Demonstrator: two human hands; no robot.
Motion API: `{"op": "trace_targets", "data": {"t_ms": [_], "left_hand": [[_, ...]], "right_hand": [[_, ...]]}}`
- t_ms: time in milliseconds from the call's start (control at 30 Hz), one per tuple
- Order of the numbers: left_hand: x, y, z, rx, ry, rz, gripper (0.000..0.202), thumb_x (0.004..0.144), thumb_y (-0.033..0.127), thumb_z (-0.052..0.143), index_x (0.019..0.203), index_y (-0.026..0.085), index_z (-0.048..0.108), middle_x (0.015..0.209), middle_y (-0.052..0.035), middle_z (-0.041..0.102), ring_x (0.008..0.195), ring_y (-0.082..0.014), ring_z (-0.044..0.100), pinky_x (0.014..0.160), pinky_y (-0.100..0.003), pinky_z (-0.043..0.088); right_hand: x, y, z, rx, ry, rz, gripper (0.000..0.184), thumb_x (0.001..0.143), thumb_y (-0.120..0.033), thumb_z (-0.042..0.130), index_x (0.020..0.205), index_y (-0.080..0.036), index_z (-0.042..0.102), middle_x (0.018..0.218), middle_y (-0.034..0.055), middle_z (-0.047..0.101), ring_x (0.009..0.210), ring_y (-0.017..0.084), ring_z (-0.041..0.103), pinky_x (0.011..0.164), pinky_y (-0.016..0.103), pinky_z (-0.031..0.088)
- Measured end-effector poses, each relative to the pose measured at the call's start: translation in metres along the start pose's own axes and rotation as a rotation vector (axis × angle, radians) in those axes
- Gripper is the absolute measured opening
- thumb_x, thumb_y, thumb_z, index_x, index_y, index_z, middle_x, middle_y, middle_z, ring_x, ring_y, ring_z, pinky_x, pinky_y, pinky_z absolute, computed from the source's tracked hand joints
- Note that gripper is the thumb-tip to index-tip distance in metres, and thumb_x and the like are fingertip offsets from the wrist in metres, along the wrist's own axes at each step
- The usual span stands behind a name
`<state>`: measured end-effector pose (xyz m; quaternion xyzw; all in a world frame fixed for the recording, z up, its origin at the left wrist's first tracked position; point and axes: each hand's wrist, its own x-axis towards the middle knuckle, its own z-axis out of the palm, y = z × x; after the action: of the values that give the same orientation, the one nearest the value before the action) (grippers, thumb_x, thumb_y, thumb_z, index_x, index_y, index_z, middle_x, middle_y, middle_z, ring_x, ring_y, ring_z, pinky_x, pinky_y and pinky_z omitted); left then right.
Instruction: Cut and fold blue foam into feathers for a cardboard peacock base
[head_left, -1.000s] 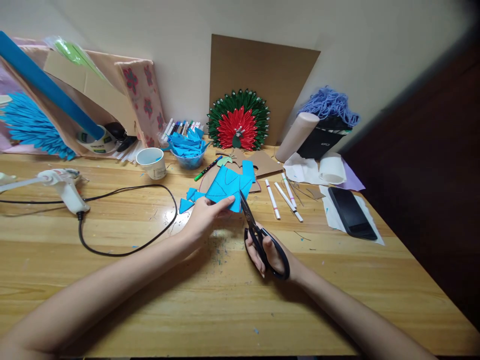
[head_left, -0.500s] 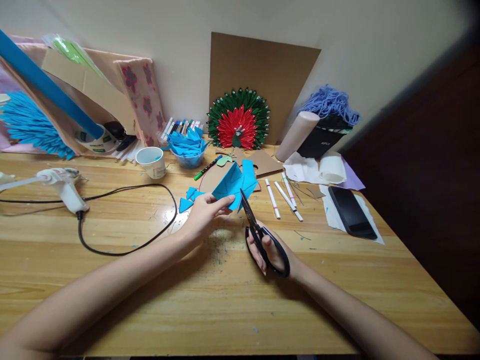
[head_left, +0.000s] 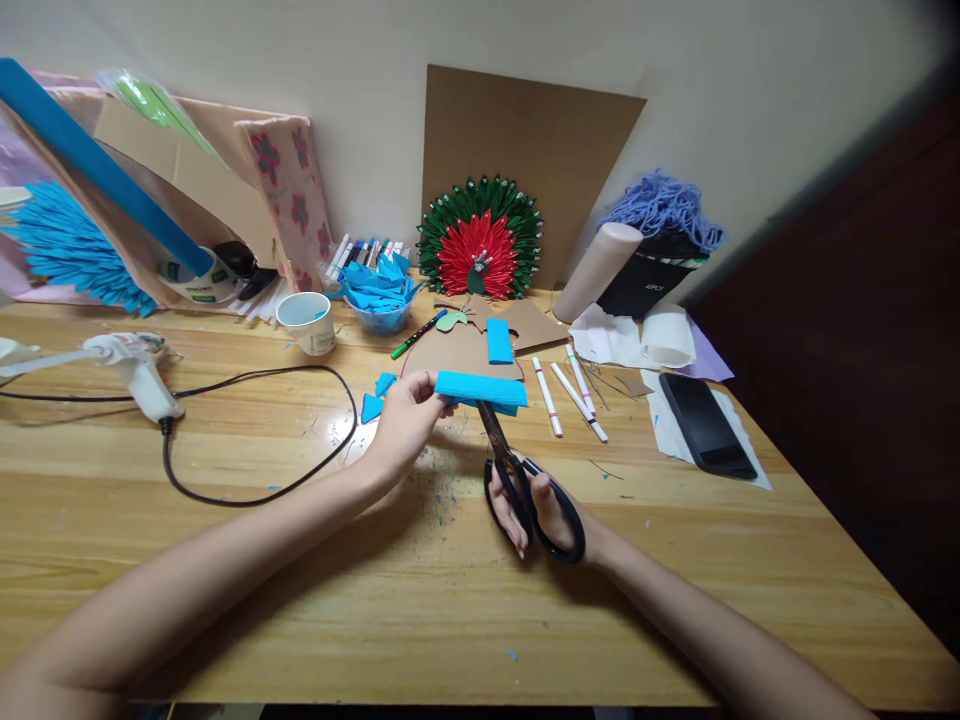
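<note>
My left hand [head_left: 409, 415] pinches the left end of a folded strip of blue crepe-like paper [head_left: 481, 388], held above the table. Black-handled scissors [head_left: 510, 470] sit in my right hand [head_left: 551, 510], with fingers through the loops. Their blades point up at the paper's lower edge, and the tips are hidden behind or within it. Beyond the strip, a small blue rectangle [head_left: 499, 341] lies on a cut piece of brown cardboard [head_left: 442, 355]. Several blue scraps [head_left: 371, 407] rest beside my left hand.
A white glue gun [head_left: 139, 375] and its looped cable lie at left. Behind are a paper cup [head_left: 306, 322], a bowl of blue paper pieces [head_left: 380, 295] and a red-green peacock craft [head_left: 480, 240]. Markers [head_left: 547, 397] and a phone [head_left: 706, 425] lie at right.
My left hand has turned the blue paper, so its long edge now lies across the scissors. The scissors have opened wider at the handles and shifted slightly.
</note>
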<state>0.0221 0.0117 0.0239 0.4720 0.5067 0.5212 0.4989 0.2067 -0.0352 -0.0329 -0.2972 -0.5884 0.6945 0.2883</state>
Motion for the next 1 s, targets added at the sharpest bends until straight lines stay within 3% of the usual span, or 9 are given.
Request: {"op": "trace_targets", "data": {"t_ms": [167,500,733,1000], "left_hand": [[0.002,-0.001,-0.002,0.016,-0.045,-0.028,0.009,0.065,0.022,0.057,0.059,0.015,0.055,0.056,0.0022,0.052,0.054,-0.0093,0.046,0.055,-0.021,0.037],[0.011,-0.011,-0.009,0.157,-0.056,0.023,0.043,0.077,0.047,0.054,0.050,0.018,0.035,0.048,0.0051,0.033,0.047,-0.0090,0.033,0.048,-0.023,0.026],[0.005,-0.016,-0.006,0.308,-0.021,0.200,0.039,0.086,0.043,0.043,0.057,0.018,0.033,0.056,0.0047,0.028,0.053,-0.0094,0.027,0.050,-0.024,0.020],[0.007,-0.017,-0.008,0.301,-0.010,0.201,0.040,0.084,0.043,0.046,0.056,0.018,0.032,0.057,0.0045,0.026,0.054,-0.0095,0.027,0.051,-0.024,0.021]], "right_hand": [[0.001,-0.001,0.000,0.003,0.022,0.005,0.063,0.070,-0.079,0.034,0.088,-0.019,0.040,0.048,-0.0073,0.048,0.033,0.006,0.039,0.032,0.016,0.034],[-0.002,-0.003,0.001,-0.046,-0.019,0.052,0.064,0.069,-0.080,0.031,0.087,-0.019,0.040,0.047,-0.0074,0.048,0.032,0.006,0.040,0.032,0.016,0.034],[-0.001,0.000,0.000,0.004,-0.029,0.029,0.067,0.068,-0.082,0.029,0.088,-0.019,0.041,0.051,-0.0048,0.051,0.036,0.007,0.044,0.035,0.018,0.038],[-0.001,0.001,-0.003,-0.013,-0.021,0.017,0.061,0.072,-0.077,0.035,0.088,-0.019,0.041,0.047,-0.0079,0.047,0.031,0.006,0.038,0.030,0.015,0.033]]}}
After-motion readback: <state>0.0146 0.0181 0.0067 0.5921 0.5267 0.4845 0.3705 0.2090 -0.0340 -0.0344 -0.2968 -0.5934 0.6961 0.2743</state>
